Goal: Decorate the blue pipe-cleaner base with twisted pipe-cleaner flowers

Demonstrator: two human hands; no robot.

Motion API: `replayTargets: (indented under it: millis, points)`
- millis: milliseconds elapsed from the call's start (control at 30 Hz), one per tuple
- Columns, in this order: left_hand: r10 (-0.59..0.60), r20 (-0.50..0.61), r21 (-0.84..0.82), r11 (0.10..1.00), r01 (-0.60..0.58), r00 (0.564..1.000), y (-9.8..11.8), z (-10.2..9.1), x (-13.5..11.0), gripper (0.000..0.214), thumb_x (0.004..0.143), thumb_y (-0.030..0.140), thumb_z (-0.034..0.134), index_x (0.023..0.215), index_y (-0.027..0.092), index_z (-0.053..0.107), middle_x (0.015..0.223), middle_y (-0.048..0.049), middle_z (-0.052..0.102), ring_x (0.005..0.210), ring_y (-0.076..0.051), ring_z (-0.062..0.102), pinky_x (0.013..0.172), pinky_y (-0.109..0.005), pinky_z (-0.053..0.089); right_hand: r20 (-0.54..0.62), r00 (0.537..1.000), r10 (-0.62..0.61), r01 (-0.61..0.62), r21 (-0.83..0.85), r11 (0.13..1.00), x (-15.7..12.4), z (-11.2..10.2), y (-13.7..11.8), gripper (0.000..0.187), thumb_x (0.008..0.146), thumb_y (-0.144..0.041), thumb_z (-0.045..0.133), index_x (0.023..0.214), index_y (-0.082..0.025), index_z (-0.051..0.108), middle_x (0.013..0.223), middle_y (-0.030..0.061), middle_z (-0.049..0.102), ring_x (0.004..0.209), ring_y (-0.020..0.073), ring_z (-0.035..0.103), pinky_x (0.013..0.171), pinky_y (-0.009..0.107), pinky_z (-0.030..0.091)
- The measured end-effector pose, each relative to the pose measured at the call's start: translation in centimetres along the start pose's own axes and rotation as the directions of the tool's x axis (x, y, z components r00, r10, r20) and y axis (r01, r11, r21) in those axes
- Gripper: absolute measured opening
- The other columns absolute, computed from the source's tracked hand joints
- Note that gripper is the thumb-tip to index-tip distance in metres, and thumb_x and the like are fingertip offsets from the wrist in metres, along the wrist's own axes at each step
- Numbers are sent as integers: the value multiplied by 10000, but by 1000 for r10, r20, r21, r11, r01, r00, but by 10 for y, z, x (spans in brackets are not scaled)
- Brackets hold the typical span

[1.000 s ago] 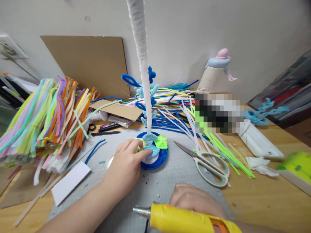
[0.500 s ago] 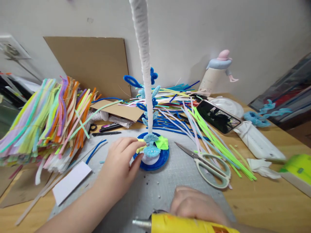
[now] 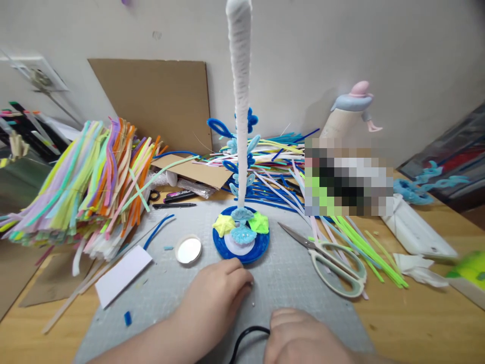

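hands [image 3: 217, 296] before blue base [image 3: 262, 244]; bundled pipe cleaners [image 3: 99, 187] left, scissors [image 3: 312, 246] right

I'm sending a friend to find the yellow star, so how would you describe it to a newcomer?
Start at the tall white post in mid-picture. At its foot is a round blue base; the yellow star sits on its left side as pictured. Opposite is a bright green piece, with light-blue scalloped pieces between; only this one is yellow.
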State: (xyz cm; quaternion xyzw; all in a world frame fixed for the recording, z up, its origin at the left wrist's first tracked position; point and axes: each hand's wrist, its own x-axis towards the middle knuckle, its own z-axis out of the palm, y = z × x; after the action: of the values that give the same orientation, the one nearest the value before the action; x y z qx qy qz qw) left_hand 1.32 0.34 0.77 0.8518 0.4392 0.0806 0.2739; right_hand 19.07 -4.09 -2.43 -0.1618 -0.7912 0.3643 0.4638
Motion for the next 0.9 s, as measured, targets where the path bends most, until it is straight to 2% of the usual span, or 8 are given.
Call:
replayTargets:
  millis: [267, 367, 433, 500, 567, 667, 767, 900]
  points:
    - [-34, 0, 60, 998, 34, 999, 3, 11, 7, 193, 854, 183, 430, 829, 207, 619, 831, -26, 612, 766, -157, 551, 638, -263, 378, 107, 993, 53, -53, 1, 999, -2, -1, 1, 405, 945, -444, 257, 733, -221, 521, 631, 0, 664, 602, 95, 600, 647, 210, 430]
    - [-47, -39, -79, 996, 44, 998, 2, 10, 6, 176, 835, 179, 452, 797, 198, 623, 818, -31, 608, 751, -156, 535, 639, -266, 363, 93, 993, 80, -84, 41, 996, 0, -4, -2, 407, 930, -468, 282, 719, -222, 529, 624, 11, 659, 584, 109, 598, 643, 224, 441]
    - [-104, -96, -308, 949, 70, 990, 0, 5, 4, 138, 811, 201, 499, 763, 186, 627, 784, -32, 595, 730, -148, 522, 644, -260, 362, 45, 992, 117, -121, 100, 988, 2, -8, -6, 380, 915, -465, 335, 716, -217, 544, 629, 20, 654, 579, 118, 600, 631, 227, 453]
    - [-233, -105, -623, 773, 119, 967, -2, -3, -1, 109, 762, 266, 585, 724, 170, 620, 726, -21, 566, 667, -127, 491, 607, -241, 351, -14, 980, 199, -195, 160, 968, 4, -13, -13, 345, 890, -467, 398, 748, -208, 575, 653, 38, 648, 614, 139, 611, 624, 234, 470]
    - [-346, -16, -868, 470, 158, 938, -5, -12, -6, 186, 695, 337, 665, 708, 160, 608, 658, 4, 513, 583, -94, 423, 542, -217, 306, -88, 943, 320, -298, 198, 934, 5, -18, -20, 322, 857, -478, 451, 818, -201, 609, 713, 63, 645, 693, 175, 622, 646, 256, 492]
    - [-340, 143, -980, 85, 182, 930, -10, -22, -13, 231, 669, 361, 698, 732, 161, 600, 600, 34, 433, 527, -67, 322, 501, -205, 235, -170, 838, 519, -469, 264, 843, 6, -20, -28, 303, 827, -483, 494, 880, -215, 627, 791, 67, 641, 742, 194, 622, 681, 281, 510]
    - [-269, 214, -976, -95, 195, 939, -13, -25, -15, 205, 676, 322, 704, 742, 159, 600, 603, 38, 404, 526, -61, 292, 506, -205, 220, -125, 735, 666, -598, 344, 724, 6, -18, -29, 319, 811, -510, 503, 885, -230, 637, 785, 55, 652, 711, 193, 632, 659, 281, 520]
    - [-218, 233, -968, -147, 204, 948, -17, -23, -17, 184, 682, 296, 702, 734, 154, 597, 622, 34, 402, 533, -59, 295, 512, -211, 208, -146, 686, 712, -624, 385, 680, 4, -15, -26, 317, 771, -520, 536, 860, -236, 645, 779, 60, 663, 722, 207, 645, 663, 286, 532]
